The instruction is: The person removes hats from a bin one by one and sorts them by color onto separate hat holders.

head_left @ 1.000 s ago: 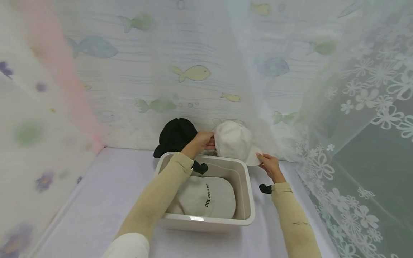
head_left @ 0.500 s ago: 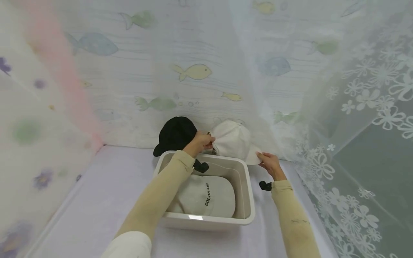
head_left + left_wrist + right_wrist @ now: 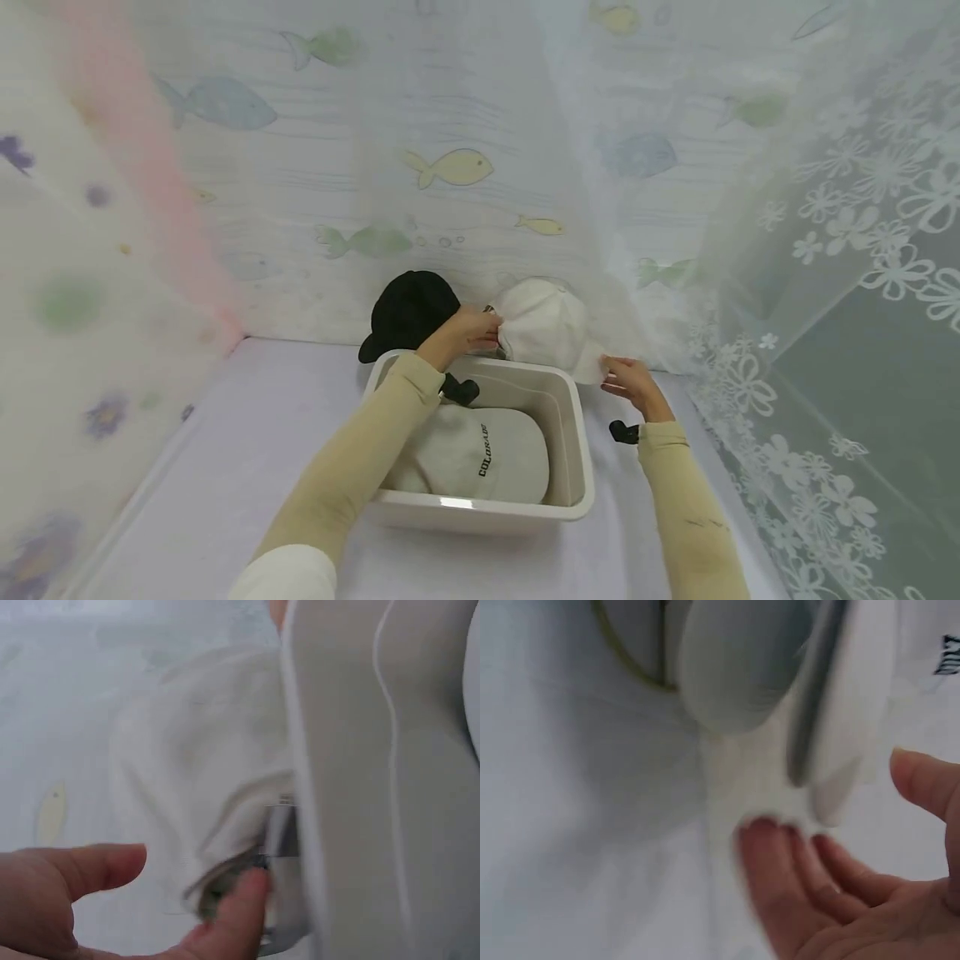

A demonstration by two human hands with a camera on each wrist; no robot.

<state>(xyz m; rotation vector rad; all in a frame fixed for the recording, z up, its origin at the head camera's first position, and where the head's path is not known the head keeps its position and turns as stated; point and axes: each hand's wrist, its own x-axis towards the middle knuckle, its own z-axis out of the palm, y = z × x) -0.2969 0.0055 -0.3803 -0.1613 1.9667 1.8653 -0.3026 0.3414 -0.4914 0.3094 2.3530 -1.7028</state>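
Note:
A white baseball cap [image 3: 546, 325] stands behind the bin, against the back curtain, its brim pointing right. My left hand [image 3: 463, 332] is at the cap's back strap; in the left wrist view its thumb [image 3: 112, 866] and fingers are spread apart, one finger overlapping the metal buckle [image 3: 283, 832]. At the brim's edge is my right hand [image 3: 628, 382], its fingers and thumb parted in the right wrist view with nothing between them. A black cap [image 3: 412, 312] sits just left of the white one, partly behind my left hand.
In front of the caps stands an off-white plastic bin [image 3: 480, 518]. A light cap lettered COLORADO [image 3: 513, 454] lies in it, and my left forearm crosses over its left side. Sheer curtains [image 3: 862, 250] with flowers and fish enclose the white-covered table [image 3: 247, 433].
Both hands have loosened from the white cap: the left fingers have come off its strap and the right hand has drawn slightly right from the brim. The cap stays in place.

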